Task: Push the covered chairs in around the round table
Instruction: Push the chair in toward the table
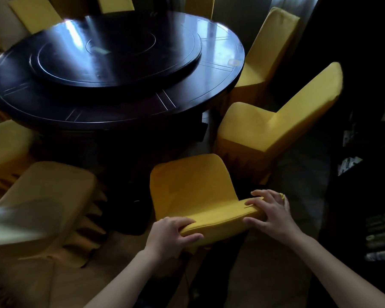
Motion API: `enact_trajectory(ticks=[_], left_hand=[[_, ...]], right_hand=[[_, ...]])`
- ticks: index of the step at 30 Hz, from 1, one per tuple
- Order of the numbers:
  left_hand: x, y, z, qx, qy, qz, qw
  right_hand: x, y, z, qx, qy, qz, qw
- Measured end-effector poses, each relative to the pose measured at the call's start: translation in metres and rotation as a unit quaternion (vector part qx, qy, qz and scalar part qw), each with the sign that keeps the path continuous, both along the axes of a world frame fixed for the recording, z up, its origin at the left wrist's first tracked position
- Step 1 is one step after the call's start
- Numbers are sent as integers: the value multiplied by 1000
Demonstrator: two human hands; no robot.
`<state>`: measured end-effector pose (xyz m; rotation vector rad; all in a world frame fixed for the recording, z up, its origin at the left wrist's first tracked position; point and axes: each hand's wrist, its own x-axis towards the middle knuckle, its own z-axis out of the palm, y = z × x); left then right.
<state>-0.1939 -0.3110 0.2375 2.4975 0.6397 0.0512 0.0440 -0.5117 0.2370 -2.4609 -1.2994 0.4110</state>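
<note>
Banquet-style dining room, dark round table with turntable, yellow-covered chairs ringing it

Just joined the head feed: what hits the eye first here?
The dark, glossy round table with its raised turntable fills the upper left, ringed by bright yellow covered chairs. At bottom centre, the left hand and right hand both grip the back of the near chair, its seat not yet under the table.
</note>
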Motion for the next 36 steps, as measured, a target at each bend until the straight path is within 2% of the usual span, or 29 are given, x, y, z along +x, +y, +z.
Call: enact_trajectory(ticks=[12,18,24,36], left_hand=[[18,19,3,6,13,27,1000],[37,58,8,-24,31,63,997],[52,100,5,-11,54,87,995],[86,183,-5,-19,26,110,993]], right_hand=[[25,29,-6,8,-22,30,999],[43,72,-6,-2,-20,27,999],[57,121,-2,-12,-16,30,999],[101,210,3,-41,10,46,998]])
